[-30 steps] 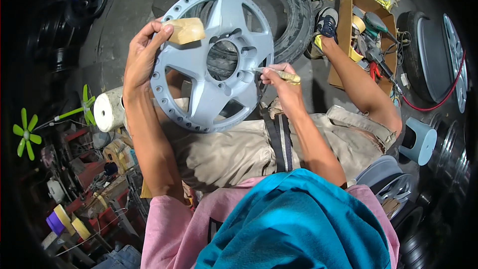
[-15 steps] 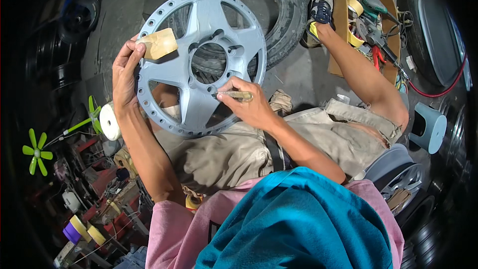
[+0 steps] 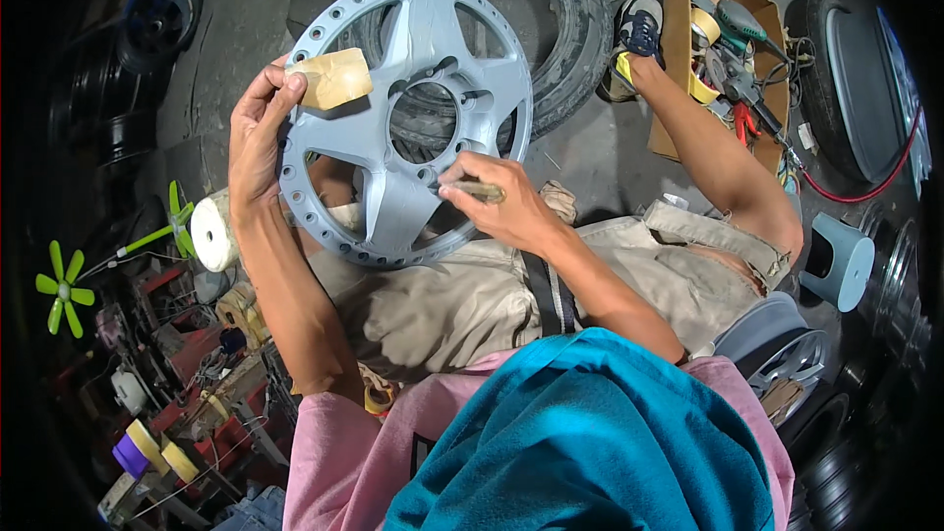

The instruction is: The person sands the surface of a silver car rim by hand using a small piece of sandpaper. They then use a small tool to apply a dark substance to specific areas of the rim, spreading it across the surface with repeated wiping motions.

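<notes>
A grey five-spoked wheel face [image 3: 393, 195] with small holes around its rim leans tilted across my lap. My left hand [image 3: 258, 138] is closed at its left edge, the thumb pinning a tan piece of sandpaper [image 3: 339, 79] that lies over the rim and a spoke. Between the fingers of my right hand [image 3: 511, 202] is a short tool with a yellowish handle [image 3: 480, 191]. Its tip meets the wheel face by a bolt hole below the large centre opening, partly hidden by my fingers; I cannot make out the tip's kind.
A black tyre [image 3: 565, 49] lies on the floor behind the wheel face. Right of my foot stands a cardboard box [image 3: 672, 88] of power tools and tape. A blue-grey stool [image 3: 848, 261] and another wheel [image 3: 787, 359] are at the right. Cluttered machinery [image 3: 187, 334] fills the left.
The wheel face and both hands have shifted slightly right in the picture. My right hand has turned a little, tilting the tool's handle; both grips remain.
</notes>
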`<state>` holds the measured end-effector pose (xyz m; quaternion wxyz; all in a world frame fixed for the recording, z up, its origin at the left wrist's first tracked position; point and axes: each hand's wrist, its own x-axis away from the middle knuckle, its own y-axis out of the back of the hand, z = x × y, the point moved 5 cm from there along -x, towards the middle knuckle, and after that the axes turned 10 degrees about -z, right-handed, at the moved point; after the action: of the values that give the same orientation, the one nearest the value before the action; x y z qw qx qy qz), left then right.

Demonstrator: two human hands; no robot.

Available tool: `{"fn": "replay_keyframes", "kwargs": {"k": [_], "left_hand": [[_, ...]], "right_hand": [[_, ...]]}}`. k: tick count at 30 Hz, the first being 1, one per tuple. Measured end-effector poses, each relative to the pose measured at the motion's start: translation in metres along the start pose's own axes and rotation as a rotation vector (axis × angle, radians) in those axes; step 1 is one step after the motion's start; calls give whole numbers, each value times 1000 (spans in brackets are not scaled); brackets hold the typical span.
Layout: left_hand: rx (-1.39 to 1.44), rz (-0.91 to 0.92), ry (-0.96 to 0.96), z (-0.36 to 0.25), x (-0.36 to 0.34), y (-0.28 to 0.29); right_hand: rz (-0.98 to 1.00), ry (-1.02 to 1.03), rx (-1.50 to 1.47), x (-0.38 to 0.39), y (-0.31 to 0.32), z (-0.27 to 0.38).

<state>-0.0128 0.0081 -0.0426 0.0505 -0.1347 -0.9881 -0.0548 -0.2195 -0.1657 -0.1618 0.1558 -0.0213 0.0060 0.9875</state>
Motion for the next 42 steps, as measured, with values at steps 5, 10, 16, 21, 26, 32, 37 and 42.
{"fn": "replay_keyframes", "kwargs": {"k": [5, 10, 16, 21, 26, 32, 37, 42], "left_hand": [[2, 3, -7, -6, 2, -4], [23, 7, 79, -7, 1, -12], [9, 60, 56, -13, -2, -19], [32, 63, 48, -14, 0, -20], [55, 75, 51, -13, -4, -23], [43, 21, 129, -13, -11, -19], [28, 33, 122, -10, -19, -25], [-66, 44, 86, -13, -21, -25]], "right_hand": [[-274, 215, 73, -12, 28, -5], [-492, -130, 7, -28, 65, -43], [-448, 141, 266, -41, 47, -43], [-379, 52, 132, -41, 49, -43], [-398, -99, 134, -51, 56, -53], [-403, -189, -86, -56, 52, -38], [-433, 80, -19, -87, 37, -17], [-405, 190, 103, -99, 37, -17]]}}
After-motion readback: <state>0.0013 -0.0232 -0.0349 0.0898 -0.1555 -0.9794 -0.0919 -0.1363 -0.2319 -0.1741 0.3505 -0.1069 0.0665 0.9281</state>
